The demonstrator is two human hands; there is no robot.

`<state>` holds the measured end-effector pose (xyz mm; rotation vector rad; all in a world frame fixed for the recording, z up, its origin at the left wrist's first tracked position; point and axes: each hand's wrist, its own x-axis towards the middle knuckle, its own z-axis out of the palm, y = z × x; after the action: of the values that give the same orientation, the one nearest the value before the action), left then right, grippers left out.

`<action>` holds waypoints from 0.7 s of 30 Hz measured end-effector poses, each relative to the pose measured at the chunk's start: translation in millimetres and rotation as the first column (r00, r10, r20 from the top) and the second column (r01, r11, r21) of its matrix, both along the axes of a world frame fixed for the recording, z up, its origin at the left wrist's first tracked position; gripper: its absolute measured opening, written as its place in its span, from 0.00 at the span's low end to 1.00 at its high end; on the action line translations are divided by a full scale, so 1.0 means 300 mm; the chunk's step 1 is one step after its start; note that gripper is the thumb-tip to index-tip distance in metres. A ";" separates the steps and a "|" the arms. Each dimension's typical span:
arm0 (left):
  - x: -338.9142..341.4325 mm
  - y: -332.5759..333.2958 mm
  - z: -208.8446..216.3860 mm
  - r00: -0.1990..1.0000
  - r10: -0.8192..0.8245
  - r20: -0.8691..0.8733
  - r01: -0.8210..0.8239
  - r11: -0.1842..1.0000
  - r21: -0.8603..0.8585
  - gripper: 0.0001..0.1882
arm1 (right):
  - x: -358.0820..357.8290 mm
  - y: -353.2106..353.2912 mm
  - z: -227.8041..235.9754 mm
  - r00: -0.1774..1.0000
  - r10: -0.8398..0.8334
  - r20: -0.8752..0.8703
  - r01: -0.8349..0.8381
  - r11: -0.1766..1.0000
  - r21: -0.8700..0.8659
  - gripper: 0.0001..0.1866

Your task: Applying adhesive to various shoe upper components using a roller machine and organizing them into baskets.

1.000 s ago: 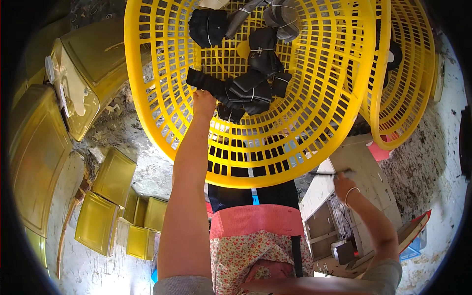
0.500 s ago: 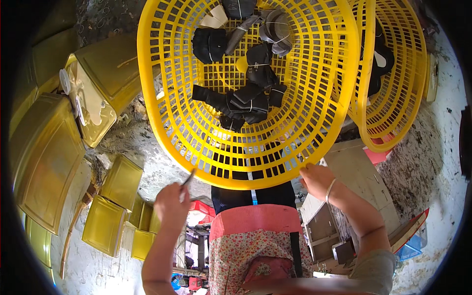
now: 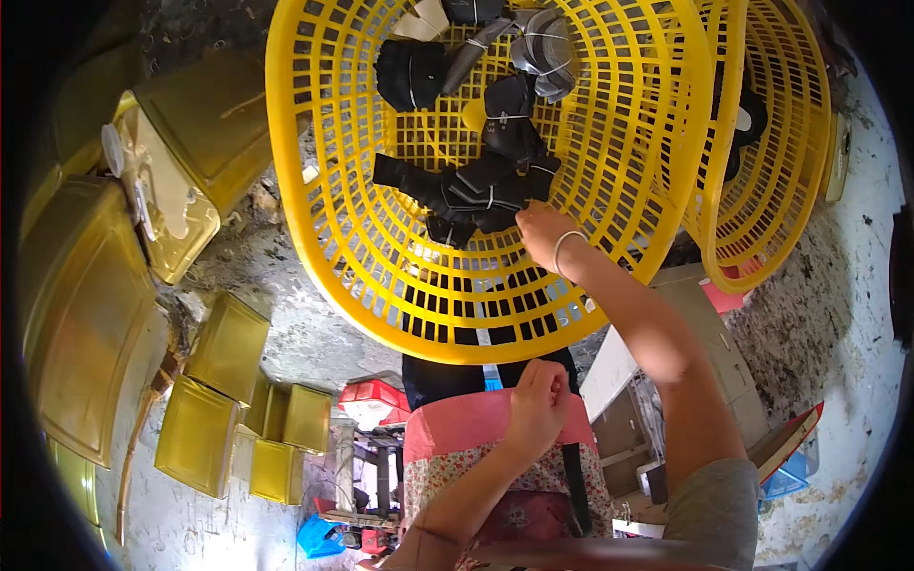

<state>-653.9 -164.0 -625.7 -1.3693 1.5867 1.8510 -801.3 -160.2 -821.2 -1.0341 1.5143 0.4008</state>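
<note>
My right hand (image 3: 547,233) reaches inside a large yellow plastic basket (image 3: 433,350). Its curled fingers are at the lower right edge of a black bundle (image 3: 481,190), several dark flat pieces bound with a thin white band. Below the basket rim, in front of the pink and floral apron (image 3: 447,419), my left hand (image 3: 540,404) is closed; what it holds, if anything, is hidden. Farther up in the basket lie another black bundle (image 3: 411,74), a grey banded bundle (image 3: 545,55) and a black bundle (image 3: 512,119) beside a small yellow round piece (image 3: 474,114).
A second yellow basket (image 3: 809,190) with dark things inside stands against the first one's right side. Several gold-coloured metal tins (image 3: 86,314) stand at the left, near a wooden stick (image 3: 143,428). A cardboard box (image 3: 705,333) is at the lower right.
My right hand has left the basket rim and gone in to the black bundle. My left hand has moved right, from the rim to the apron; the thin dark tool in it no longer shows.
</note>
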 end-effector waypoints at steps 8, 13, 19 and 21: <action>0.088 0.085 -0.101 0.963 0.241 0.122 -0.264 0.936 0.231 0.05 | 0.065 0.086 -0.216 0.999 0.014 0.043 -0.028 0.937 0.347 0.22; 0.095 0.097 -0.131 0.958 0.266 0.104 -0.285 0.906 0.314 0.05 | -0.005 0.050 -0.333 0.771 -0.529 -0.356 0.417 0.841 -0.345 0.13; 0.090 0.094 -0.172 0.999 0.034 0.037 -0.042 0.964 0.263 0.03 | -0.082 -0.053 -0.420 0.537 -0.651 -0.536 0.278 0.737 -0.616 0.22; 0.098 0.103 -0.185 0.999 0.025 0.042 -0.034 0.975 0.221 0.06 | -0.058 -0.069 -0.431 0.558 -0.673 -0.486 0.367 0.725 -0.582 0.29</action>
<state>-624.5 -133.0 -681.1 -1.3263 1.3017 1.9397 -818.7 -181.0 -950.6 -0.6794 2.5890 -0.0293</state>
